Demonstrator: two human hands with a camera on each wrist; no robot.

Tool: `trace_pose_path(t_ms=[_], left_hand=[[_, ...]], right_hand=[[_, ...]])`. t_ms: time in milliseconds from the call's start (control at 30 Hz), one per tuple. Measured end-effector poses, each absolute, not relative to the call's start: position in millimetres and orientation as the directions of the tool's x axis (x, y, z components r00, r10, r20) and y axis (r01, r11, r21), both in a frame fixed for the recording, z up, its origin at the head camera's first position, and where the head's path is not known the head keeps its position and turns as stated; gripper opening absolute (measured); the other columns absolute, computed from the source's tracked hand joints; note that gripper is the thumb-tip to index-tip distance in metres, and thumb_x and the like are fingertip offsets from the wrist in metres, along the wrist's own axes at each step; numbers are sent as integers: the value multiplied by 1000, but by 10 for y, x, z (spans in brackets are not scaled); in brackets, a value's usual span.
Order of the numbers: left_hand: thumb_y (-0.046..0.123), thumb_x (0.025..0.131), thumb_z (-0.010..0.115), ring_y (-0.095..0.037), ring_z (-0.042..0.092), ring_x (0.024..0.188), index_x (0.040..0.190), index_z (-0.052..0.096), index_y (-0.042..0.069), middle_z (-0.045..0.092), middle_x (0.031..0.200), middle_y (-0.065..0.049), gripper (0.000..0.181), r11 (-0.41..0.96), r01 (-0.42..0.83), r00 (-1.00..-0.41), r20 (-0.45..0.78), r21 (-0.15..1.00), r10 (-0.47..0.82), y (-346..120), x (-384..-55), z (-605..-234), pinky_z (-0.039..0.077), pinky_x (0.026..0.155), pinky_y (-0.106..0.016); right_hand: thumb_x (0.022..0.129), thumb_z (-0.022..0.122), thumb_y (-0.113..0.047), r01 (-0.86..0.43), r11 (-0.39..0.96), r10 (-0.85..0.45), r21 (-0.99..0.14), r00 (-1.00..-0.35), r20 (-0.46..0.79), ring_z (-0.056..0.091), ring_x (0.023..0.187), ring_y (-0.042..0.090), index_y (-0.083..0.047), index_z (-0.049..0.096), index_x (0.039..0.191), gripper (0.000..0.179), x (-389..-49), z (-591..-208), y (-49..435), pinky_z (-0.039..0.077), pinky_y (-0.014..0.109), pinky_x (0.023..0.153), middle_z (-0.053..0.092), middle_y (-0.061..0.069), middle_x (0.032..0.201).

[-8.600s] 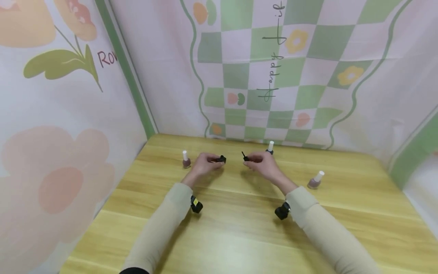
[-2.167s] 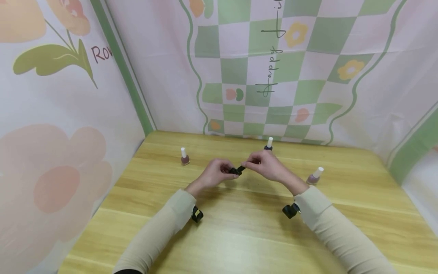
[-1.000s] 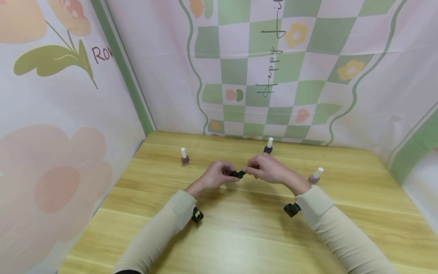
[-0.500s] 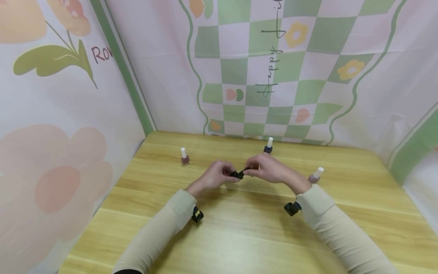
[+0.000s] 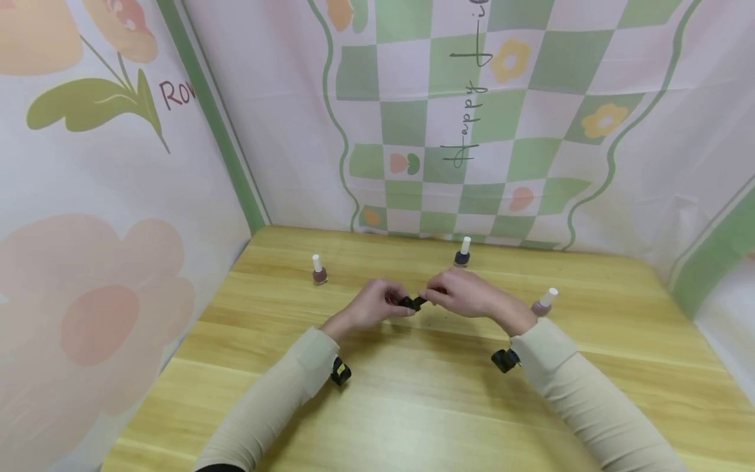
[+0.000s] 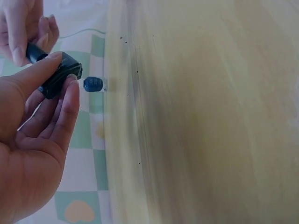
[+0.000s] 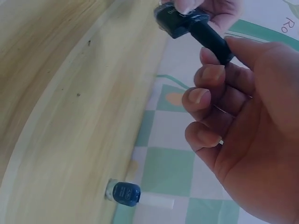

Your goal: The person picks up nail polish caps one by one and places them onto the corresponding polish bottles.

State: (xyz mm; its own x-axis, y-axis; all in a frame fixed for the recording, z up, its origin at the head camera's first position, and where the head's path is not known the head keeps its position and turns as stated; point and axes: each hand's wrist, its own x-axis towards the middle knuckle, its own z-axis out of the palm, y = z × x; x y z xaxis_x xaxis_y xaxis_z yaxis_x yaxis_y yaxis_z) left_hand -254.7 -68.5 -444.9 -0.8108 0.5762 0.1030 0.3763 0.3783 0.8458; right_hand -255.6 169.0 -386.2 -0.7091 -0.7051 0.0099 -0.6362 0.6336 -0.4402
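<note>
Over the middle of the table, my left hand (image 5: 374, 303) grips a dark nail polish bottle (image 7: 176, 19) by its body, thumb on one side and fingers on the other. My right hand (image 5: 466, 293) pinches the bottle's long black cap (image 7: 210, 41) between thumb and index finger. In the right wrist view the cap sits against the bottle's neck, in line with it, and no brush shows. The left wrist view shows the bottle tilted in my fingers, the cap (image 6: 35, 52) pointing towards the right hand.
A dark blue nail polish bottle (image 5: 463, 257) with a white cap stands just behind my right hand. A mauve bottle (image 5: 319, 274) is at the left, a pale purple one (image 5: 541, 307) beside my right wrist. Printed cloth (image 5: 407, 124) hangs behind the wooden table (image 5: 401, 406).
At first the hands were apart, the right holding the cap with its brush bared. They came together and cap met bottle. Over the last second the right hand's fingers shifted slightly at the cap.
</note>
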Motion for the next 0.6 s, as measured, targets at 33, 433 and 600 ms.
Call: trace_pose_path(t_ms=[33,433,600], left_hand=[[16,91,80,-12,67,78,93,75,13,73,87,4,6,377,373,-813,103,848,574,-687,-2546,-4444,57,71,-27],[15,90,81,-13,68,79,92,75,14,74,87,5,6,378,359,-825,100,853,557,-710,-2538,-4438,57,71,-28],[17,90,81,-12,68,80,91,74,15,73,88,5,7,379,358,-832,108,853,544,-700,-2522,-4423,58,73,-27]], right_hand=[[107,57,-30,-632,631,-701,-450,-713,18,42,48,5,-24,68,78,32,-2559,-3871,1692,41,26,52,51,-11,58],[103,64,-25,-649,534,-729,-542,-678,95,48,50,7,-21,74,91,16,-2581,-3912,1703,45,26,50,59,-13,65],[105,60,-28,-650,556,-715,-518,-692,101,45,48,6,-23,72,86,23,-2576,-3907,1692,43,26,50,56,-10,61]])
